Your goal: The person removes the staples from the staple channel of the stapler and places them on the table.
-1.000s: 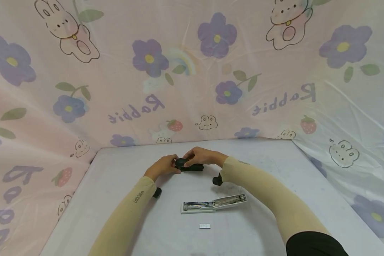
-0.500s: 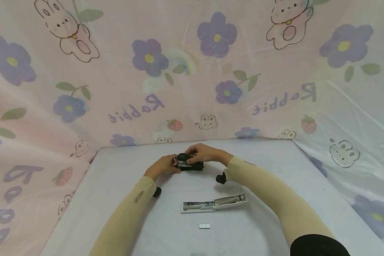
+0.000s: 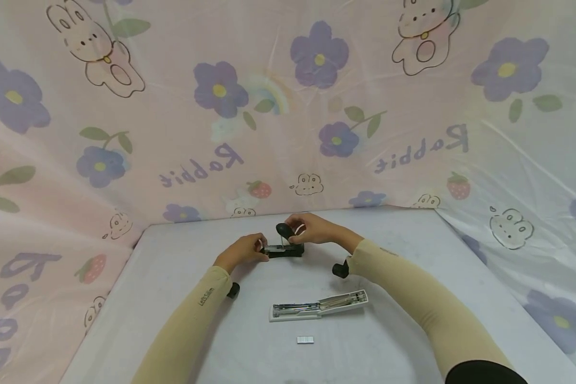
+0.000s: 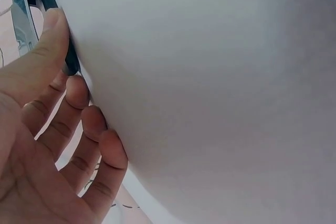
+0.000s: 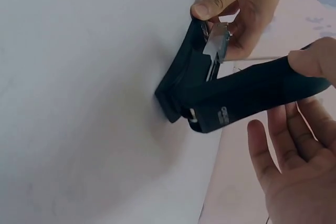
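Observation:
A black stapler [image 3: 288, 253] lies towards the back of the white table, its top cover [image 5: 247, 95] raised at an angle from the base. In the head view my left hand [image 3: 244, 250] grips the front end of the base, thumb on the near side. The left wrist view shows that thumb [image 4: 52, 40] on the base edge, with the other fingers curled behind it. My right hand [image 3: 317, 229] pinches the free end of the cover. A metal staple channel [image 5: 216, 43] shows between cover and base in the right wrist view.
Nearer the front, a white stapler [image 3: 319, 306] lies opened with its metal inside showing. A small strip of staples [image 3: 305, 340] is in front of it. A printed curtain [image 3: 269, 133] hangs behind and beside the table [image 3: 197, 341].
My right hand has lifted the stapler's cover and moved up and right, swinging it open from the base. My left hand has stayed on the front end.

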{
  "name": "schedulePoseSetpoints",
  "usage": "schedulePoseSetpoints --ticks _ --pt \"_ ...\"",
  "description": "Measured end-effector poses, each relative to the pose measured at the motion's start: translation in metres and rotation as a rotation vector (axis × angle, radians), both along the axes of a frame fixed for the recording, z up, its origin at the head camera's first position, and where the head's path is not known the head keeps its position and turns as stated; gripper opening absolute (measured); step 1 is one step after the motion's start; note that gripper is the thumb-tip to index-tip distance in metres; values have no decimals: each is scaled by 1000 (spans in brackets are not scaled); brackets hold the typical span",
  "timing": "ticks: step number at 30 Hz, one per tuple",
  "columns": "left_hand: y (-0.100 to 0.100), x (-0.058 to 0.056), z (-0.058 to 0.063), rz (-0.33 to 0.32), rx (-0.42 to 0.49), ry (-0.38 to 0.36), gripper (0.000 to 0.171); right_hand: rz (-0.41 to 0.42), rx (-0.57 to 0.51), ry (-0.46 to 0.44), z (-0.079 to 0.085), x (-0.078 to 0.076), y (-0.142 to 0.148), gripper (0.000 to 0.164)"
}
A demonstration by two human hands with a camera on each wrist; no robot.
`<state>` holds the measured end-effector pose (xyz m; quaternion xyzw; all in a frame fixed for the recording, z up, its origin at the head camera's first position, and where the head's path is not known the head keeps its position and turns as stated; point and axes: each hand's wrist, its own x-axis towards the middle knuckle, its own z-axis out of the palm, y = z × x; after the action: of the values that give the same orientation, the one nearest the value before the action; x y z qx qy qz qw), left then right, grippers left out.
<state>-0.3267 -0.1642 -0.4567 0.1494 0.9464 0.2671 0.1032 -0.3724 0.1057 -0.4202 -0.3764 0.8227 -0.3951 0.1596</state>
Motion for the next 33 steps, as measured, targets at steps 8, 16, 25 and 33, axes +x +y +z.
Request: schedulePoseSetpoints --ticks 8,16,25,33 --pt "0 2 -1 -1 -2 -10 39 -11 -56 -17 0 2 16 43" --pt "-1 -1 -4 0 -4 -13 40 -30 -153 -69 -4 6 26 39" --pt "-1 -2 -1 3 -6 -6 39 -20 -202 -79 -7 6 29 36" --pt "0 -1 -3 12 -2 -13 38 -33 -214 -95 -14 4 34 36"
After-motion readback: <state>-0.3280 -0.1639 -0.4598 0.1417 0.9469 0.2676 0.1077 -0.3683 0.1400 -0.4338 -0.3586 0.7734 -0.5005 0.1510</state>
